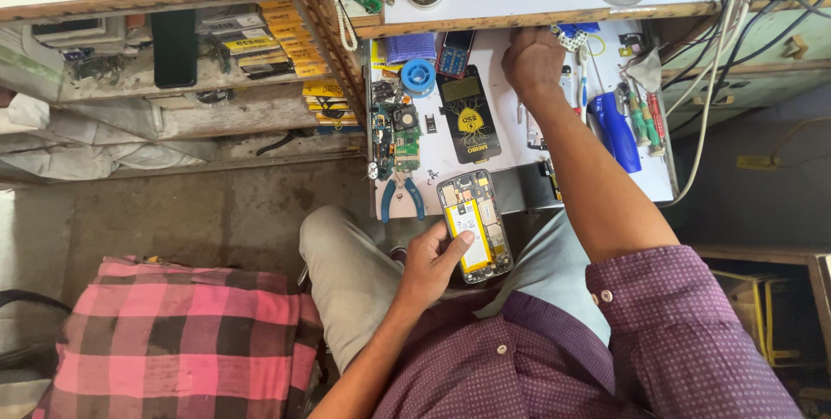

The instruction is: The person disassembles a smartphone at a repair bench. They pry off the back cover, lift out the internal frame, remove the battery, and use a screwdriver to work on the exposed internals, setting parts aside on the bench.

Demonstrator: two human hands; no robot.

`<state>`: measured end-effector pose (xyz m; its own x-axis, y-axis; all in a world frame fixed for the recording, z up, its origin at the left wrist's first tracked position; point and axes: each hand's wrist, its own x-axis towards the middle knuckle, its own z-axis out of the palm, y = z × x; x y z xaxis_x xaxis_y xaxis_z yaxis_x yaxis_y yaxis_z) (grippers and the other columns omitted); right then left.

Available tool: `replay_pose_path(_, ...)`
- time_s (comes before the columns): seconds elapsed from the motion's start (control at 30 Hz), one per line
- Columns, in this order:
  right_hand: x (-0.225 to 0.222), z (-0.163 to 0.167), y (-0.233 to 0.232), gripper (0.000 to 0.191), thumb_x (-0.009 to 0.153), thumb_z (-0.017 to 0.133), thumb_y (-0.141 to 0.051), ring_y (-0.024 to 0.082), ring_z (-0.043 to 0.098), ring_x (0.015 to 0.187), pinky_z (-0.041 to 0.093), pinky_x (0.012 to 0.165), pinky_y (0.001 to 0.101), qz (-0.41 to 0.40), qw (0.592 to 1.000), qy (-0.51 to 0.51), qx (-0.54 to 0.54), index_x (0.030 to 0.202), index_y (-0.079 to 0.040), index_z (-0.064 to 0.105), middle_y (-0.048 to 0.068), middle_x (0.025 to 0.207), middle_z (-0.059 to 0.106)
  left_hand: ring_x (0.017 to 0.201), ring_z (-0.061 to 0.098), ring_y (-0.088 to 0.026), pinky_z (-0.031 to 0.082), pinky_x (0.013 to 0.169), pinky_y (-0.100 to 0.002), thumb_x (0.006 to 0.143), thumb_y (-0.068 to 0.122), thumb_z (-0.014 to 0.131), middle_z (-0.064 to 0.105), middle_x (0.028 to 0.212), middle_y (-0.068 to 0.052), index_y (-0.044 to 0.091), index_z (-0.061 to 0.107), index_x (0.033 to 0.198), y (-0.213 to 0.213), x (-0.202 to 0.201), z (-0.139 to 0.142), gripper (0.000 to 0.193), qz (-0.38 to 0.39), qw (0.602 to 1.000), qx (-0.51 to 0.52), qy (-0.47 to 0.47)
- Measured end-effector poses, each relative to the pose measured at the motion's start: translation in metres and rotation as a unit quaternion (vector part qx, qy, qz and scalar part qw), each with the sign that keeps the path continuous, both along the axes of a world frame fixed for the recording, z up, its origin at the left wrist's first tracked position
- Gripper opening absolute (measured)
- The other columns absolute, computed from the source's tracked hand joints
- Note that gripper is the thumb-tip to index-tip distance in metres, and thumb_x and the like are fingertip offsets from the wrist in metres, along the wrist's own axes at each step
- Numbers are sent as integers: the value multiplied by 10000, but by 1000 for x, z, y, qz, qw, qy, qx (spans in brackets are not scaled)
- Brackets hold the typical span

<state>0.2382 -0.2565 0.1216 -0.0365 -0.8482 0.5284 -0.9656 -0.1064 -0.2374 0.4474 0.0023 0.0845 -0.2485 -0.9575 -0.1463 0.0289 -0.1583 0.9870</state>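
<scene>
Two hands are seen: the left hand (430, 265) and the right hand (532, 61). One opened phone (475, 225) with one yellow battery (468, 230) is counted. One pair of blue-handled pliers (402, 195), one blue solder spool (418, 76), one black mat (468, 114), one blue bottle (615, 131) and one green circuit board (405, 144) are counted on the bench. One pink checked cloth (177, 339) is seen.

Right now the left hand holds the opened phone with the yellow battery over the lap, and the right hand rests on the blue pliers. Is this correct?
Not quite. In the head view the left hand does hold the opened phone over the lap, but the right hand is not on the blue pliers. It reaches to the back of the white bench, under the shelf, far from them.
</scene>
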Motion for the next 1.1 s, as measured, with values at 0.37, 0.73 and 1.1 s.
replay_pose_path(0.37, -2, -6, 2, 100, 860, 650, -84, 356, 681, 841, 542, 776, 470, 43, 996, 71, 32, 945, -89, 702, 168, 835, 704, 891, 697, -77, 560, 799, -265, 995, 242, 668, 790, 997, -68, -19, 708, 1170, 1, -3, -2, 316, 2, 1000, -10, -13)
replay_pose_path(0.73, 3, 8, 2, 283, 761, 775, -94, 394, 707, 834, 559, 729, 438, -4, 977, -169, 131, 1011, 28, 722, 248, 910, 723, 822, 655, -54, 541, 735, -256, 988, 254, 676, 773, 939, -52, -27, 718, 1136, 3, -3, -9, 321, 17, 1000, 6, -14)
replay_pose_path(1.1, -26, -3, 44, 591, 879, 610, 5, 199, 729, 697, 574, 572, 275, 107, 653, -721, 205, 1446, 26, 449, 119, 876, 697, 1031, 626, -73, 522, 928, -266, 1048, 265, 566, 692, 1167, -45, 6, 596, 1320, -6, -12, -26, 377, 39, 993, 35, 108)
